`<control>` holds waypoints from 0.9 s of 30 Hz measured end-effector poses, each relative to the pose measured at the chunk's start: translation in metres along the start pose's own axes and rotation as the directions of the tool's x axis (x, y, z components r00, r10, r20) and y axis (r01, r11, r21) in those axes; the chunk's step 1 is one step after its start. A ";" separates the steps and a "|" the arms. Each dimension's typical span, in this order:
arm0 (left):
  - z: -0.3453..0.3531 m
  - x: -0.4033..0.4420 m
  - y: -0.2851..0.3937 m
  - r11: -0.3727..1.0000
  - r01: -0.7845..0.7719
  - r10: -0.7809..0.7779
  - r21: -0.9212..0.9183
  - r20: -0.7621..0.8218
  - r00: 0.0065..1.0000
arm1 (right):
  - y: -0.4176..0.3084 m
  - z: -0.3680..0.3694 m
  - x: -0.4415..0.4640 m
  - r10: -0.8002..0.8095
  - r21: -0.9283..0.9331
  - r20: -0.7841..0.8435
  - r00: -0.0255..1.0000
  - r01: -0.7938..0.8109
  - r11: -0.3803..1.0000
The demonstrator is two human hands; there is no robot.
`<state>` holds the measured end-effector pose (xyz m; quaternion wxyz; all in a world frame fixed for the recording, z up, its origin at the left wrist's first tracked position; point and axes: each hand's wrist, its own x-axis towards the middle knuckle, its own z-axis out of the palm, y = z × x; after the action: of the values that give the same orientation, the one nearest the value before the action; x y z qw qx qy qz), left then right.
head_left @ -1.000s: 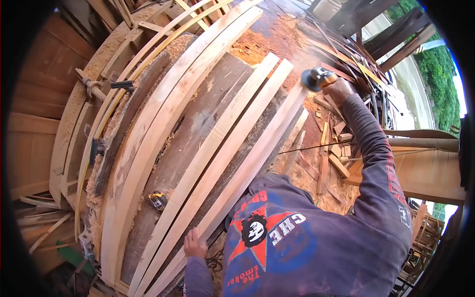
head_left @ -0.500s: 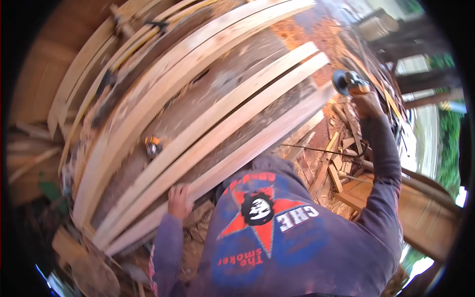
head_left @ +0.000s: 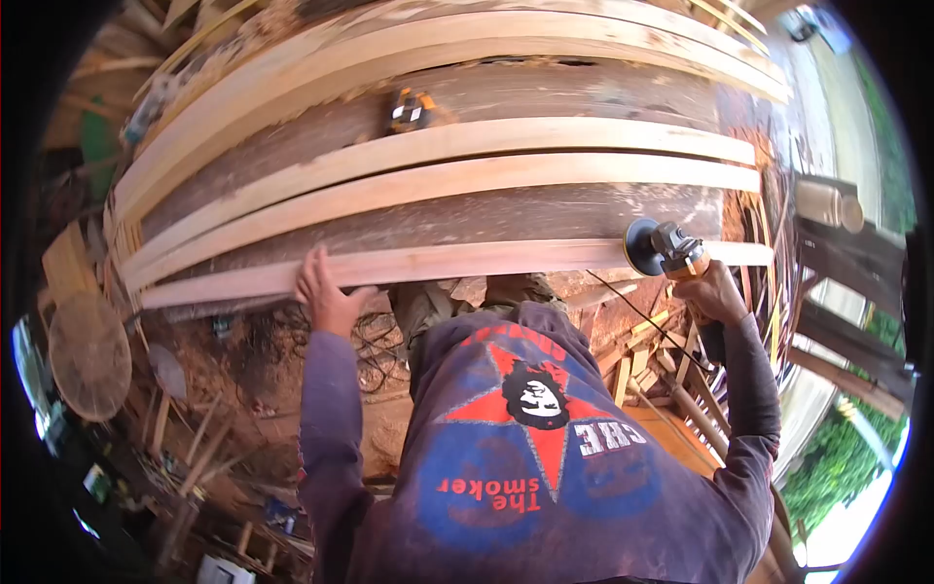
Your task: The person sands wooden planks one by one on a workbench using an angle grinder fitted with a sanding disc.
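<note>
My right hand [head_left: 713, 292] is wrapped round an angle grinder [head_left: 681, 251] with a round dark disc. The disc stands upright at the right part of the nearest wooden plank [head_left: 467, 261]; whether it touches the wood I cannot tell. At the plank's left part, my left hand [head_left: 329, 295] rests its fingertips on the near edge, thumb spread away to the right. Just beyond lie two more pale planks [head_left: 545, 171], slightly bowed by the lens and parallel to the first.
A yellow and black power tool [head_left: 413, 109] lies on the dark worktable [head_left: 574, 92] behind the planks. Longer beams [head_left: 438, 39] run along the far side. Wood offcuts [head_left: 637, 375] and sawdust cover the ground at right. A dark cord [head_left: 623, 294] crosses there.
The view has turned, so the planks now run nearly level. My left hand's fingers have spread on the plank. The grinder has come down from beyond the plank's right end onto its right part.
</note>
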<state>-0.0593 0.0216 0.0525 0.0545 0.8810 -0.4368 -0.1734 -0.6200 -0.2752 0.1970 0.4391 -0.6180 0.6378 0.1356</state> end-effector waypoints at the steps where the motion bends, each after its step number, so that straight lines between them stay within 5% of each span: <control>1: -0.005 0.002 -0.035 0.998 0.068 -0.068 -0.009 -0.062 0.996 | -0.002 0.010 0.005 -0.025 -0.016 0.019 1.000 0.025 1.000; 3: -0.023 0.008 -0.095 0.973 0.216 -0.210 0.082 -0.080 0.974 | -0.021 0.028 0.007 -0.395 -0.202 0.178 0.901 0.426 0.882; 4: -0.030 0.012 -0.127 0.962 0.241 -0.228 0.127 -0.106 0.968 | -0.060 0.040 -0.004 -0.175 -0.057 0.127 0.976 0.184 0.981; 5: -0.040 0.017 -0.156 0.950 0.261 -0.241 0.170 -0.128 0.962 | -0.075 0.053 -0.004 -0.173 -0.007 0.134 0.976 0.175 0.985; 7: -0.059 0.031 -0.210 0.947 0.237 -0.211 0.218 -0.139 0.968 | -0.092 0.081 0.003 -0.455 -0.191 0.235 0.859 0.500 0.845; 8: -0.068 0.039 -0.233 0.954 0.192 -0.163 0.230 -0.139 0.977 | -0.125 0.099 -0.001 -0.259 -0.126 0.227 0.939 0.292 0.948; 9: -0.073 0.045 -0.255 0.957 0.154 -0.121 0.245 -0.142 0.982 | -0.130 0.113 0.007 -0.563 -0.271 0.327 0.759 0.646 0.714; 11: -0.083 0.055 -0.288 0.956 0.094 -0.072 0.279 -0.086 0.994 | -0.162 0.152 0.021 -0.732 -0.374 0.429 0.529 0.842 0.390; 13: -0.073 0.067 -0.324 0.989 -0.090 0.104 0.117 -0.121 0.987 | -0.210 0.198 0.025 -0.800 -0.348 0.436 0.413 0.897 0.273; 15: -0.063 0.066 -0.330 0.985 -0.142 0.157 0.099 -0.174 0.972 | -0.277 0.244 0.007 -0.576 -0.199 0.375 0.726 0.670 0.716; 16: -0.067 0.062 -0.329 0.986 -0.154 0.162 0.058 -0.193 0.968 | -0.301 0.267 0.007 -0.493 -0.077 0.341 0.801 0.546 0.834; 23: -0.056 0.057 -0.342 0.975 -0.183 0.144 -0.123 -0.269 0.952 | -0.444 0.387 -0.012 -0.533 0.005 0.441 0.722 0.592 0.806; 27: -0.076 0.056 -0.363 0.945 -0.108 0.028 -0.310 -0.250 0.968 | -0.475 0.408 -0.015 -0.545 -0.112 0.443 0.712 0.647 0.754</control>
<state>0.2712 0.1954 0.0195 0.2559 0.8591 -0.4233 -0.1312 -0.0308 -0.0678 0.1482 0.4901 -0.8044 0.2796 0.1857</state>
